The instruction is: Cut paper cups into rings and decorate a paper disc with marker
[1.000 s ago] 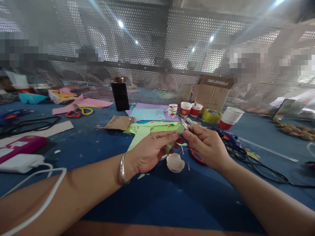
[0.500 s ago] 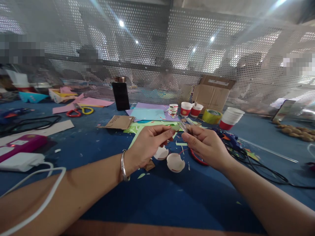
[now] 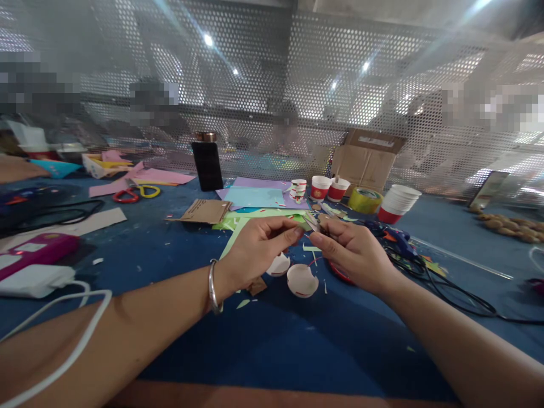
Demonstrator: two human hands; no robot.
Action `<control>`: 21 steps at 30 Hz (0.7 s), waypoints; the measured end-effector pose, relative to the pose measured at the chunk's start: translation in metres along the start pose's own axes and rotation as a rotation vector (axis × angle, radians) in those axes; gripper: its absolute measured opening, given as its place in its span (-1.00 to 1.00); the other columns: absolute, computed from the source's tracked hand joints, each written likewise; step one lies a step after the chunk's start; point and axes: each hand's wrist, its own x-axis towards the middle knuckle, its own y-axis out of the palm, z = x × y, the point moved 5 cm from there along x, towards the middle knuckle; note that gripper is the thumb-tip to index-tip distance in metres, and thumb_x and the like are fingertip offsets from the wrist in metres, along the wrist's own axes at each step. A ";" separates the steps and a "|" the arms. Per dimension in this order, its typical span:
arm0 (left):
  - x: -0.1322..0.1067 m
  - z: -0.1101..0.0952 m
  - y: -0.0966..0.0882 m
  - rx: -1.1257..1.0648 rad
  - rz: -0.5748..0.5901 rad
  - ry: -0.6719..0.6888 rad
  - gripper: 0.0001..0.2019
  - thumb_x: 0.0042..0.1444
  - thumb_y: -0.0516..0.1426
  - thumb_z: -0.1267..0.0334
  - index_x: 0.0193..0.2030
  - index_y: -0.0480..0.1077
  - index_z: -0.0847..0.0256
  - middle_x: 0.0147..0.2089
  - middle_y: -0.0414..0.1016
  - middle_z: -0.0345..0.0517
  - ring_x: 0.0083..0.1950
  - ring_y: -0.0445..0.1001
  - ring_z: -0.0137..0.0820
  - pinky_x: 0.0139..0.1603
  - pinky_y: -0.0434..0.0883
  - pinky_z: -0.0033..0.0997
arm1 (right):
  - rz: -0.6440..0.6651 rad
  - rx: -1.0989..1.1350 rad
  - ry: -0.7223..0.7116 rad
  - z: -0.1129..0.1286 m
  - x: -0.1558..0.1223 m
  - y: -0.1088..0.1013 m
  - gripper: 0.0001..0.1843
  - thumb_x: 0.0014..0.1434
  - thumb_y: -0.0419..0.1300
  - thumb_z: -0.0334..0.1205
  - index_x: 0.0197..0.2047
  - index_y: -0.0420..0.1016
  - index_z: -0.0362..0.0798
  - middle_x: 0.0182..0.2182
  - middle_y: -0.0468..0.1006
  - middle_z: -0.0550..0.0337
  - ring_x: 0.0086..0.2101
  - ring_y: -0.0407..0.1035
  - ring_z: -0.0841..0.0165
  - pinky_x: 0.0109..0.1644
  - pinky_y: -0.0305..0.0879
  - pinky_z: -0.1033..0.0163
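My left hand hovers over the blue table with thumb and forefinger pinched; what they hold is too small to make out. My right hand is closed round red-handled scissors, whose blades point up-left toward the left fingertips. Just below the hands lie two white cut paper-cup pieces, a brown cardboard scrap and a small green paper strip. Green paper sheets lie behind the hands.
Behind are red-and-white paper cups, a cup stack, yellow tape, a cardboard box, a black bottle and red-yellow scissors. Black cables run right. A pink device and white charger sit left.
The green paper piece my left hand held a second ago is gone from it, and a green strip now lies on the table. Both hands have shifted slightly and stay close together.
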 end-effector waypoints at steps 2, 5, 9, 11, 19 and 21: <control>0.000 0.000 0.000 -0.005 0.001 0.002 -0.86 0.17 0.25 0.20 -0.28 0.58 0.21 -0.41 0.44 -0.26 -0.43 0.26 -0.55 -0.41 0.22 -0.54 | -0.003 0.000 -0.005 0.000 0.000 0.000 -0.52 0.35 0.07 0.09 -0.49 0.17 -0.03 -0.53 0.16 0.35 -0.47 0.09 0.45 -0.37 0.00 0.25; 0.000 0.000 0.000 -0.013 0.001 0.004 -0.87 0.17 0.26 0.20 -0.29 0.58 0.20 -0.42 0.44 -0.27 -0.43 0.25 -0.56 -0.41 0.22 -0.55 | -0.008 0.000 -0.007 -0.001 -0.001 -0.001 -0.52 0.35 0.07 0.09 -0.49 0.17 -0.03 -0.53 0.16 0.35 -0.48 0.08 0.46 -0.38 -0.01 0.25; -0.001 0.000 0.000 -0.021 -0.005 -0.007 -0.89 0.16 0.26 0.21 -0.28 0.60 0.18 -0.43 0.46 -0.28 -0.44 0.26 -0.57 -0.41 0.22 -0.55 | -0.010 -0.005 -0.017 0.000 -0.001 0.000 -0.53 0.36 0.07 0.09 -0.48 0.18 -0.03 -0.52 0.16 0.35 -0.47 0.08 0.45 -0.38 -0.01 0.25; -0.001 -0.001 0.001 -0.017 -0.015 -0.023 -0.88 0.16 0.25 0.22 -0.32 0.60 0.18 -0.45 0.46 -0.27 -0.45 0.28 -0.56 -0.41 0.23 -0.54 | -0.006 0.002 -0.019 0.000 -0.001 0.001 -0.53 0.36 0.07 0.09 -0.48 0.17 -0.02 -0.53 0.15 0.35 -0.47 0.07 0.45 -0.38 -0.01 0.25; 0.000 0.010 0.002 -0.231 -0.077 -0.254 -0.90 0.04 0.33 0.23 -0.35 0.63 0.21 -0.34 0.61 -0.13 -0.27 0.49 -0.44 -0.20 0.37 -0.48 | -0.017 0.043 -0.002 -0.002 0.000 0.000 -0.56 0.34 0.09 0.11 -0.44 0.23 -0.03 -0.53 0.16 0.35 -0.47 0.07 0.45 -0.37 0.00 0.26; 0.001 0.011 0.002 -0.357 -0.090 -0.308 -0.89 0.03 0.34 0.24 -0.31 0.63 0.22 -0.32 0.62 -0.12 -0.28 0.52 -0.43 -0.20 0.40 -0.46 | -0.045 0.068 0.013 -0.004 0.000 -0.001 -0.57 0.34 0.09 0.11 -0.41 0.27 -0.03 -0.52 0.19 0.35 -0.46 0.08 0.45 -0.36 0.02 0.26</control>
